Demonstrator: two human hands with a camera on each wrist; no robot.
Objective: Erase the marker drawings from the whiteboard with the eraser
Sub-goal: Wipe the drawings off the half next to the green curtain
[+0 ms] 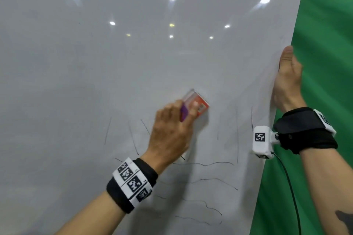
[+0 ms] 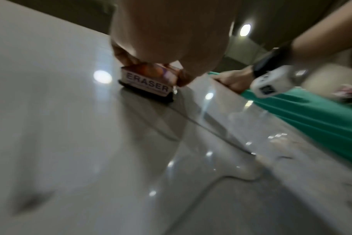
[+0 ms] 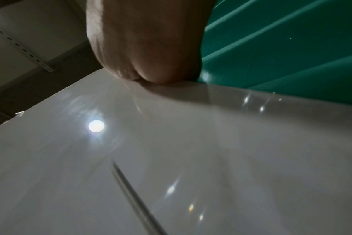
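A glossy whiteboard fills most of the head view. Thin black marker lines run across its lower middle, wavy ones below and short upright strokes above. My left hand grips the orange and white eraser and presses its dark felt flat on the board, just above the lines. The left wrist view shows the eraser with the word ERASER on its side, blurred. My right hand holds the board's right edge, thumb on the front face; its fingers are hidden behind the board. The right hand looms over that edge.
A green cloth hangs behind and to the right of the board. Ceiling lights reflect as bright spots on the board's upper part. A black cable hangs from the right wrist camera. The board's left half carries no marks.
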